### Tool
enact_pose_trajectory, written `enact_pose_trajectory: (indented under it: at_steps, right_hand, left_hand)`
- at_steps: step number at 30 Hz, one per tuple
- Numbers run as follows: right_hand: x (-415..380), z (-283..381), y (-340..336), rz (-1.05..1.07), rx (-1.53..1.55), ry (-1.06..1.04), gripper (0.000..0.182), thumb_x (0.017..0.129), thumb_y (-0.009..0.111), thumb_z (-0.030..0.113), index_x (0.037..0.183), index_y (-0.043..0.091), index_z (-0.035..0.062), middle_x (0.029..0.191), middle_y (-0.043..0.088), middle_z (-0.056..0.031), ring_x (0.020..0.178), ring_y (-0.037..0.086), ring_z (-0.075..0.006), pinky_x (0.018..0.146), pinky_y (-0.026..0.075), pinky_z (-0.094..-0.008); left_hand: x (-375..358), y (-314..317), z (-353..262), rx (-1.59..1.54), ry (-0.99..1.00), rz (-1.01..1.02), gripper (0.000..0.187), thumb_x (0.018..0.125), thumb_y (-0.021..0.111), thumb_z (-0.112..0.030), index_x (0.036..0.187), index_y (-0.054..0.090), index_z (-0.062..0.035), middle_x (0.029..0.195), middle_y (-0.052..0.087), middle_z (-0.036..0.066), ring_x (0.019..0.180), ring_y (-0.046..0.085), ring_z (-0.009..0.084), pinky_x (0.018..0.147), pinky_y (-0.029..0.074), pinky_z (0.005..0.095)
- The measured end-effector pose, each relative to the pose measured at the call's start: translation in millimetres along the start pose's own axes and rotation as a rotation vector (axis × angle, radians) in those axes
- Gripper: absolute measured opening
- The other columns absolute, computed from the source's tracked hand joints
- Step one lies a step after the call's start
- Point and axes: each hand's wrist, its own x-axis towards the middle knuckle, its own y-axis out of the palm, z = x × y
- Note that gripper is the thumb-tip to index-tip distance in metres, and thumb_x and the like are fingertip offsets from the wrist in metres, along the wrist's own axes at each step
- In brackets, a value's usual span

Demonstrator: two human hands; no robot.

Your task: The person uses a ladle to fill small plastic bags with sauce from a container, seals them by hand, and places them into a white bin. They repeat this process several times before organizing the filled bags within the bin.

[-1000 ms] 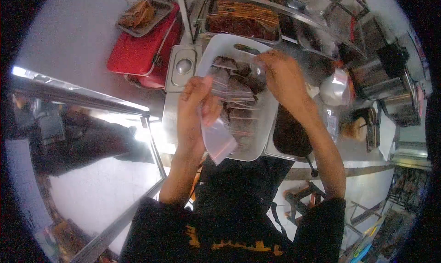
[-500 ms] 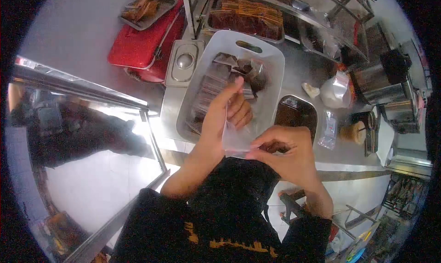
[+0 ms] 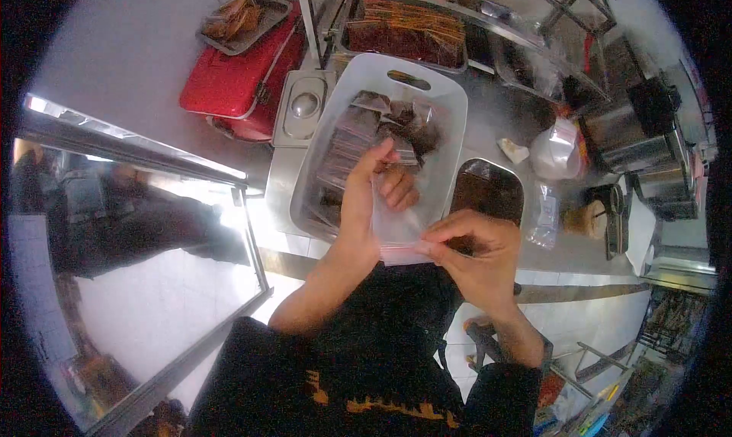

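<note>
Between my hands is a small clear zip bag (image 3: 396,227), its red-edged zip strip turned toward me. My left hand (image 3: 370,208) is wrapped round the bag's side, fingers curled and thumb up. At the strip's right end, the thumb and fingers of my right hand (image 3: 476,250) pinch the bag. Both hands are over the near part of a white plastic tub (image 3: 450,124) with a handle hole. Inside the tub lie several clear packets (image 3: 347,151) of dark contents, partly hidden by my left hand.
A metal pan of dark sauce (image 3: 488,189) is set into the counter right of the tub. Left are a lidded steel container (image 3: 305,109) and a red cooler (image 3: 225,78). Skewers (image 3: 404,21) lie in a tray behind. A white bag (image 3: 557,151) and pots (image 3: 633,139) stand right.
My right fingers still pinch the bag's edge, and the zip strip now shows flatter and wider toward me. My view has shifted slightly.
</note>
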Motion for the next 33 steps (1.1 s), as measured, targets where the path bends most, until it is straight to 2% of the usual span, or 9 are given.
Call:
enact_pose_trajectory:
  at_steps: [4,6,7,9,16,18,25,27,33]
  right_hand:
    - [-3,2,1,-0.051,0.189,0.238,0.008,0.079,0.073,0.000,0.085,0.068,-0.0007,0.086,0.071,-0.0103,0.076,0.068,-0.0160,0.070,0.054,-0.0256]
    - [-5,-2,3,-0.189,0.484,0.231,0.009,0.082,0.070,0.000,0.091,0.068,-0.0001,0.092,0.070,-0.0136,0.082,0.069,-0.0195,0.077,0.056,-0.0298]
    - [-4,-1,1,-0.195,0.478,0.228,0.009,0.082,0.070,0.000,0.091,0.068,-0.0001,0.092,0.070,-0.0136,0.082,0.069,-0.0195,0.077,0.056,-0.0298]
    - [-1,2,-4,-0.261,0.605,0.332,0.009,0.086,0.066,0.000,0.095,0.066,-0.0002,0.101,0.068,-0.0169,0.086,0.068,-0.0221,0.081,0.057,-0.0336]
    - [-2,0,-12,-0.209,0.556,0.424,0.007,0.084,0.068,0.000,0.091,0.065,0.0007,0.099,0.065,-0.0127,0.084,0.066,-0.0214,0.079,0.055,-0.0310]
    - [-2,-8,-7,-0.198,0.151,0.097,0.013,0.077,0.073,-0.002,0.087,0.066,0.0026,0.090,0.062,-0.0089,0.082,0.062,-0.0182,0.076,0.049,-0.0280]
    - [-2,0,-22,-0.049,0.113,0.058,0.017,0.073,0.075,-0.001,0.083,0.063,0.0033,0.088,0.059,-0.0086,0.079,0.059,-0.0181,0.071,0.046,-0.0297]
    - [-1,12,-24,0.068,-0.272,-0.060,0.015,0.077,0.071,0.006,0.083,0.058,0.0040,0.087,0.059,-0.0119,0.076,0.060,-0.0239,0.067,0.049,-0.0336]
    - [-16,-10,-3,-0.058,-0.698,-0.281,0.020,0.078,0.067,0.019,0.077,0.051,0.0071,0.075,0.053,-0.0109,0.065,0.057,-0.0289,0.056,0.048,-0.0387]
  left_hand:
    - [-8,29,4,-0.001,-0.006,-0.135,0.020,0.088,0.063,-0.026,0.081,0.052,-0.0105,0.050,0.032,-0.003,0.041,0.030,0.0106,0.041,0.028,0.0267]
    - [-26,81,7,-0.034,0.105,-0.553,0.021,0.089,0.062,-0.024,0.078,0.050,-0.0102,0.052,0.037,-0.003,0.043,0.034,0.0096,0.042,0.029,0.0258]
    - [-21,57,5,-0.033,0.099,-0.546,0.021,0.089,0.062,-0.024,0.078,0.050,-0.0102,0.052,0.037,-0.003,0.043,0.034,0.0096,0.042,0.029,0.0258]
    - [-8,-15,-5,0.071,-0.051,0.208,0.023,0.089,0.061,-0.026,0.076,0.054,-0.0084,0.059,0.049,-0.002,0.048,0.045,0.0091,0.043,0.032,0.0237]
    - [-50,17,7,1.154,0.765,0.177,0.013,0.080,0.073,-0.013,0.086,0.068,-0.0028,0.066,0.062,0.003,0.057,0.056,0.0082,0.047,0.037,0.0208]
    - [-54,31,8,1.330,0.887,0.345,0.015,0.075,0.074,-0.004,0.089,0.069,-0.0012,0.071,0.065,0.008,0.057,0.057,0.0108,0.050,0.039,0.0226]
    - [-59,35,1,1.452,0.802,0.356,0.007,0.079,0.068,-0.004,0.083,0.063,0.0004,0.072,0.063,0.013,0.059,0.060,0.0248,0.053,0.044,0.0330]
    - [-62,38,-6,1.689,0.588,0.513,0.013,0.080,0.065,-0.008,0.079,0.055,0.0003,0.067,0.055,0.015,0.059,0.057,0.0325,0.054,0.043,0.0379]
    - [-56,30,11,1.672,0.664,0.483,0.020,0.076,0.065,-0.012,0.080,0.050,-0.0008,0.069,0.052,0.017,0.063,0.055,0.0380,0.056,0.043,0.0440]
